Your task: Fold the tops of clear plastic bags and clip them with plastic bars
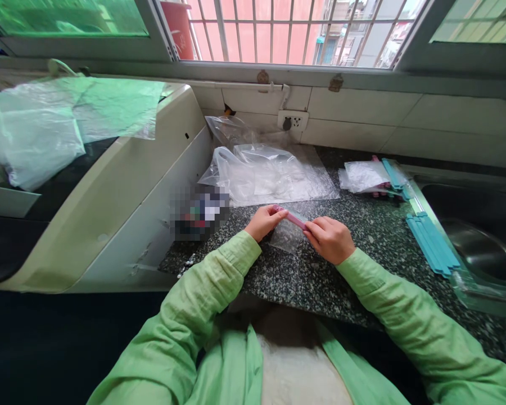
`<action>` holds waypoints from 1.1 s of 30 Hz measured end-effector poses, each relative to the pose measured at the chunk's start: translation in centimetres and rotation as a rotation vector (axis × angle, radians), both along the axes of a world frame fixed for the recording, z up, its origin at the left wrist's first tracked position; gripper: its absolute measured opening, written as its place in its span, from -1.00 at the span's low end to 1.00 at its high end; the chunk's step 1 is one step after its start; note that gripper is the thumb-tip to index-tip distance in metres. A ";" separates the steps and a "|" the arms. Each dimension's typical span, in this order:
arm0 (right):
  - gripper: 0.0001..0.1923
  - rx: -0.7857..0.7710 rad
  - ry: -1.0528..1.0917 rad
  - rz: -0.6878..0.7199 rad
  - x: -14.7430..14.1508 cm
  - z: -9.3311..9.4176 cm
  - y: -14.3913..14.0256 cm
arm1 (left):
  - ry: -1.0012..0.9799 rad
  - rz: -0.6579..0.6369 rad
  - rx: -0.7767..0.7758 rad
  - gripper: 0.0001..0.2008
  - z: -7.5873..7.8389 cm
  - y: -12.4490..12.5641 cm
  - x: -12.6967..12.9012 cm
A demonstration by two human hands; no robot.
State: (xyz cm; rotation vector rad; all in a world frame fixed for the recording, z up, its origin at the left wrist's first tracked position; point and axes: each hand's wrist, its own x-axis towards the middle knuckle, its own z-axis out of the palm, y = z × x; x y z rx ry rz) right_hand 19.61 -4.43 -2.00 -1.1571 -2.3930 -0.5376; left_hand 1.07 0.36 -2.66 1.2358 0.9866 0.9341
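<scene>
Green sleeves (219,281); plastic bags (270,174), sink (480,247) beyond.

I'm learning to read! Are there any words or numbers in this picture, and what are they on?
No words or numbers can be read here.
Red sign behind the window bars: has a pale mark, too blurred to read.
Blurred patch on the counter: hidden, nothing legible.
Small clear bag with the pink strip, held by the left hand and right hand: no print visible.
Blue strips by the sink: plain.

Clear plastic bags (274,171) lie behind, teal strips (432,243) beside a steel sink (484,253).
</scene>
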 end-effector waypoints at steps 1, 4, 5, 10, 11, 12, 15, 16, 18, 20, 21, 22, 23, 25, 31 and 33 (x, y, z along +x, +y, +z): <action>-0.77 -0.007 -0.007 0.001 -0.1 0.1 -0.1 | 0.006 0.008 0.002 -0.64 0.0 0.0 0.0; -0.77 -0.023 -0.009 0.009 -0.3 0.2 -0.3 | 0.010 0.008 0.019 -0.66 -0.2 0.2 -0.1; -0.77 -0.029 0.007 0.015 -0.4 0.2 -0.4 | 0.007 0.004 0.033 -0.67 -0.2 0.2 -0.1; -0.76 -0.143 0.361 -0.011 -0.2 0.1 -0.3 | 0.007 -0.079 0.125 -0.68 0.5 -0.1 -0.3; -0.75 -0.200 0.455 -0.028 -0.1 0.1 -0.3 | 0.013 -0.116 0.134 -0.68 0.7 -0.3 -0.3; -0.73 -0.274 0.538 -0.040 -0.1 0.1 -0.2 | 0.018 -0.157 0.140 -0.68 0.9 -0.4 -0.3; -0.71 -0.543 0.691 -0.031 -0.4 0.2 -0.2 | 0.008 -0.249 0.152 -0.66 1.4 -0.7 -0.2; -0.71 -0.622 0.719 -0.020 -0.5 0.3 -0.3 | -0.003 -0.267 0.156 -0.65 1.4 -0.8 -0.2; -0.74 -0.720 0.775 -0.008 -0.9 0.4 -0.4 | -0.025 -0.292 0.158 -0.64 1.3 -0.8 -0.1; -0.76 -0.740 0.835 -0.014 -1.2 0.4 -0.5 | -0.038 -0.316 0.150 -0.64 1.1 -0.8 -0.1; -0.77 -0.732 0.858 -0.018 -1.3 0.4 -0.5 | -0.041 -0.325 0.146 -0.65 1.0 -0.8 -0.1; -0.77 -0.720 0.872 -0.021 -1.3 0.3 -0.5 | -0.042 -0.333 0.142 -0.65 1.0 -0.7 -0.1; -0.78 -0.708 0.879 -0.022 -1.4 0.3 -0.5 | -0.044 -0.338 0.139 -0.65 0.9 -0.7 -0.1; -0.79 -0.695 0.884 -0.025 -1.4 0.2 -0.5 | -0.049 -0.333 0.134 -0.65 1.0 -0.8 0.0; -0.80 -0.694 0.981 -0.092 -1.5 0.0 -0.5 | -0.060 -0.293 0.130 -0.65 1.2 -0.8 0.0; -0.80 -0.688 1.010 -0.104 -1.7 -0.1 -0.5 | -0.063 -0.299 0.122 -0.64 1.1 -0.8 0.0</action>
